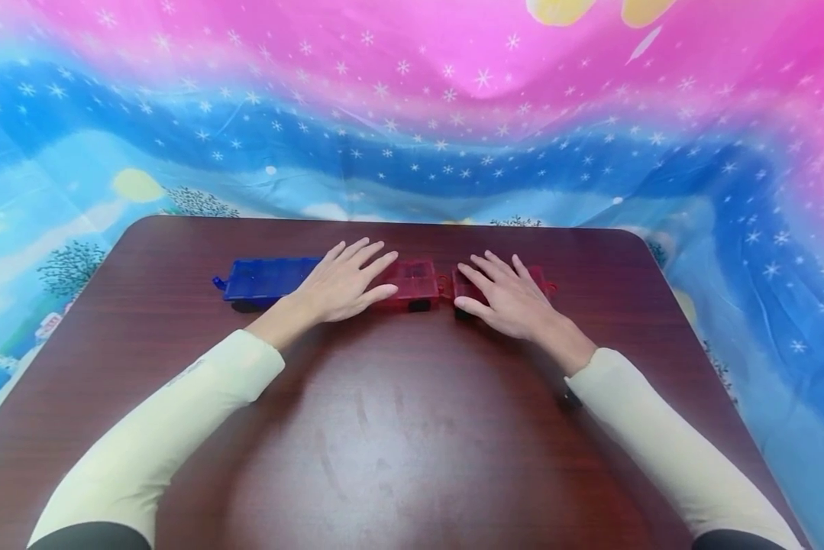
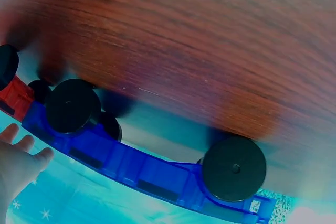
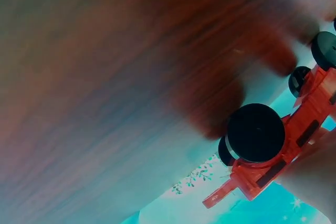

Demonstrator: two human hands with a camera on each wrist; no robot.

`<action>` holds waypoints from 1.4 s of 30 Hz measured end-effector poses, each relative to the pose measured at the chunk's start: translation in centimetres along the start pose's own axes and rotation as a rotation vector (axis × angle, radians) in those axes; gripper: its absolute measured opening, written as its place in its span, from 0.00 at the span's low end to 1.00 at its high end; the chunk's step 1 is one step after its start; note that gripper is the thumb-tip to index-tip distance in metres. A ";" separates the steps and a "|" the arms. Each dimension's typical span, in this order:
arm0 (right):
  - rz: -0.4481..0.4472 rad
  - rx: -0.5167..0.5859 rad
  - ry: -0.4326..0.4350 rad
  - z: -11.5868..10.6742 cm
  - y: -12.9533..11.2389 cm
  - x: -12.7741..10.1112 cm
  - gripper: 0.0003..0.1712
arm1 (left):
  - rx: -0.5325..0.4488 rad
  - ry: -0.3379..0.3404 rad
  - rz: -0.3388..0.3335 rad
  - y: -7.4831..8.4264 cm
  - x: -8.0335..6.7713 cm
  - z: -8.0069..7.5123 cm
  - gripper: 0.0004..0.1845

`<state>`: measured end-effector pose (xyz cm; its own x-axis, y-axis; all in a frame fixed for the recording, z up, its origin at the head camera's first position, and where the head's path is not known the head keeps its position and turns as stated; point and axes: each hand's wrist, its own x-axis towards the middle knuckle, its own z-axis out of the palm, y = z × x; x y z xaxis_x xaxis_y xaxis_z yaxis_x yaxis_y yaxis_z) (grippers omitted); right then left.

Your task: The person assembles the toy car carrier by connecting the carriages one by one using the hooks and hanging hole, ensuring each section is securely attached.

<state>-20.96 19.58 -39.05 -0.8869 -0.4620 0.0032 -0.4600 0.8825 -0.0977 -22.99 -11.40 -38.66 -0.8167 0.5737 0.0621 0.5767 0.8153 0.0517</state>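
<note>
Three see-through toy train cars on black wheels stand in a row across the far part of the table. My left hand [image 1: 339, 283] lies flat, fingers spread, over where the blue car [image 1: 267, 276] meets the middle red car [image 1: 415, 279]. It hides that join in the head view; in the left wrist view the blue car [image 2: 126, 163] and a red one sit end to end. With fingers outstretched, my right hand [image 1: 508, 298] covers most of the right-hand red car [image 1: 538, 276]. A small red coupling [image 1: 444, 286] shows between the two red cars.
The dark brown wooden table [image 1: 384, 428] has rounded far corners. Behind it hangs a pink and blue cloth [image 1: 412, 145] with snowflakes. A blue hook [image 1: 219, 283] sticks out from the row's left end.
</note>
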 end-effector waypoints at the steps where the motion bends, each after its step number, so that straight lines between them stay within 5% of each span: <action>1: -0.002 -0.008 0.003 0.0 0.0 0.1 0.46 | 0.001 0.002 0.002 0.0 0.1 0.0 0.39; 42: -0.009 -0.094 -0.007 1.0 0.3 1.4 0.46 | -0.005 -0.067 0.075 1.5 1.9 1.5 0.43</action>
<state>-22.32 19.09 -40.04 -0.8827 -0.4700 -0.0031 -0.4700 0.8827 -0.0034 -23.71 -8.96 -39.96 -0.7706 0.6374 -0.0009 0.6364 0.7695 0.0544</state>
